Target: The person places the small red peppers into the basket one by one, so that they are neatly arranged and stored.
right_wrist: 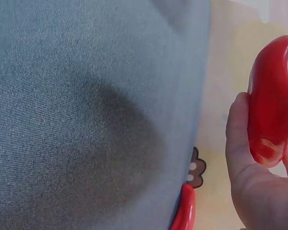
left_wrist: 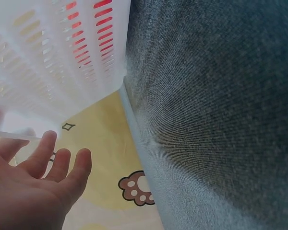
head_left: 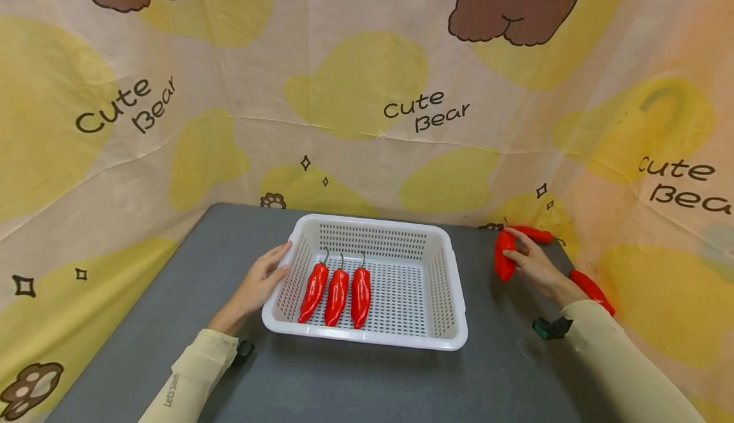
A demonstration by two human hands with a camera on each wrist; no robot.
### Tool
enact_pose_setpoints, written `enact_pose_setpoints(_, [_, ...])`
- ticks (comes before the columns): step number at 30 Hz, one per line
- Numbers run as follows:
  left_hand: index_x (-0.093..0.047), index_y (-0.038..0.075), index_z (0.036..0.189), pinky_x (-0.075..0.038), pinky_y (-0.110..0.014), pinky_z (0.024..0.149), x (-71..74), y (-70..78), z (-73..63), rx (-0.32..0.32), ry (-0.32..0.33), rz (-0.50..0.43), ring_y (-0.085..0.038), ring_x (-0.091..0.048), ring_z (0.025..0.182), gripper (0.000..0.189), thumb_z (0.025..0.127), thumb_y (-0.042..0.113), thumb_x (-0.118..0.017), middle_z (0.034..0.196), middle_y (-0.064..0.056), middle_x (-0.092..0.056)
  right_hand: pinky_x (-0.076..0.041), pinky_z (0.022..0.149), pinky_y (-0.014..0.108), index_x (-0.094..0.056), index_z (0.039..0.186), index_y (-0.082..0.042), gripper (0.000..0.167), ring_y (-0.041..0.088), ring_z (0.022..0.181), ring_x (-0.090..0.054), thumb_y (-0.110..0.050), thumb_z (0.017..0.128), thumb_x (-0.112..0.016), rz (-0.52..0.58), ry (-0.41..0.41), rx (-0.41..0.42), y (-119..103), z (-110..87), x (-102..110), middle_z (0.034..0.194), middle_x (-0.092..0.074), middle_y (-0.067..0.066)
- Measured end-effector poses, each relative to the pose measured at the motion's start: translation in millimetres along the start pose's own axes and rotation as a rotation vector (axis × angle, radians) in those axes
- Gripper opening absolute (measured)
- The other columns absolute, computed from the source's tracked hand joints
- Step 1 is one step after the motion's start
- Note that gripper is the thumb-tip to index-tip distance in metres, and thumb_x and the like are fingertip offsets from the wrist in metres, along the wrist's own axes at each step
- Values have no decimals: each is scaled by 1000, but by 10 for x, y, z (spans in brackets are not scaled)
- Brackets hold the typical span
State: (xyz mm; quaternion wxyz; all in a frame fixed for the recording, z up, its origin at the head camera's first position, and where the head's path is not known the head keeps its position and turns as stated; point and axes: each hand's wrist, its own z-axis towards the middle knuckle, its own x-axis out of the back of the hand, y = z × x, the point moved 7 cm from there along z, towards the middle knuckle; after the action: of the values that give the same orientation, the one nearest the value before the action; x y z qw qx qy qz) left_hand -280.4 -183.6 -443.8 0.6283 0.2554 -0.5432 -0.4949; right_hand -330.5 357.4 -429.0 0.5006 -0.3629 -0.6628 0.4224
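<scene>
A white perforated plastic basket (head_left: 367, 340) stands on the dark table, with three red chili peppers (head_left: 336, 295) side by side in its left half, stems to the back. My left hand (head_left: 258, 283) holds the basket's left rim; in the left wrist view its fingers (left_wrist: 81, 163) bend up at the rim's outer edge. Off to the right of the basket, my right hand (head_left: 536, 264) grips a red chili pepper (head_left: 505, 256) between thumb and fingers. That pepper hangs tip down above the table, and the right wrist view shows it large and glossy (right_wrist: 273, 96).
Another red pepper (head_left: 533, 234) lies behind my right hand near the table's back right corner. One more (head_left: 592, 292) lies along the right edge, partly hidden by the right forearm. A printed cloth (head_left: 344, 60) hangs behind and beside the dark grey table (head_left: 367, 385).
</scene>
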Motion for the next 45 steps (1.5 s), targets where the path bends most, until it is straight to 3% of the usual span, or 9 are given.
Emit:
enact_pose_setpoints(8, [-38, -8, 151, -64, -40, 72, 21, 21, 4, -2, 7, 0, -55, -58, 114, 52, 101, 2, -52, 153, -36, -36, -57, 88, 24, -10, 164, -19, 70, 8, 101, -60, -23, 107, -51, 22, -35, -3, -51, -10, -81, 149, -31, 33])
enact_pose_setpoints(24, [-39, -6, 151, -64, -39, 72, 19, 29, -5, 29, 9, 8, -52, -58, 114, 52, 102, 3, -53, 154, -34, -36, -56, 90, 22, -17, 163, -25, 67, 41, 133, -39, -19, 106, -52, 39, -57, 48, -220, -33, -209, 158, -22, 32])
enact_pose_setpoints(33, [-38, -8, 151, -64, -41, 72, 23, 43, -15, 20, 8, -2, -53, -58, 114, 52, 101, 2, -53, 154, -35, -36, -57, 91, 24, -20, 161, -19, 66, 45, 136, -37, -20, 105, -55, 18, -52, 57, -309, -57, -280, 158, -23, 30])
enact_pose_setpoints(45, [-38, -7, 151, -64, -42, 74, 30, 41, -7, 14, 9, -8, -54, -60, 113, 52, 102, 3, -52, 154, -35, -36, -57, 89, 22, -27, 156, -15, 59, 40, 132, -39, -19, 104, -55, 15, -57, 90, -404, -96, -366, 154, -29, 29])
